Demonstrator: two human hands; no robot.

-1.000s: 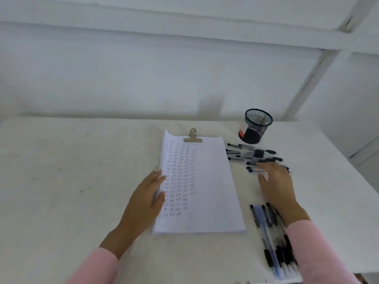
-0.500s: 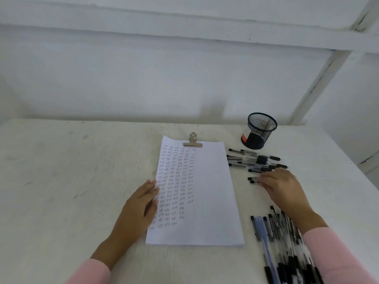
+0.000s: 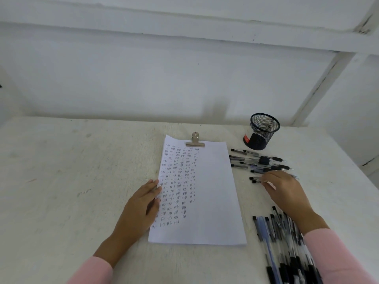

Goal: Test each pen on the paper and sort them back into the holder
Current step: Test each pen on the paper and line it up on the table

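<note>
We see soft, even light, bright throughout — shadows under things on the rough white table (image 3: 61, 181) are faint. A dim grey patch of shadow lies on the white wall (image 3: 143, 89). Wide-lens bowing bends the edges — the near heap of black-capped clear pens (image 3: 287, 253) blurs.

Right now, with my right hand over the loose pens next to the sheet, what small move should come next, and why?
Probably pinch one black-capped clear pen under your right hand and lift it toward the white written-on paper sheet. Your left hand lies flat on the sheet's edge, steadying it, and the black mesh holder looks empty.
</note>
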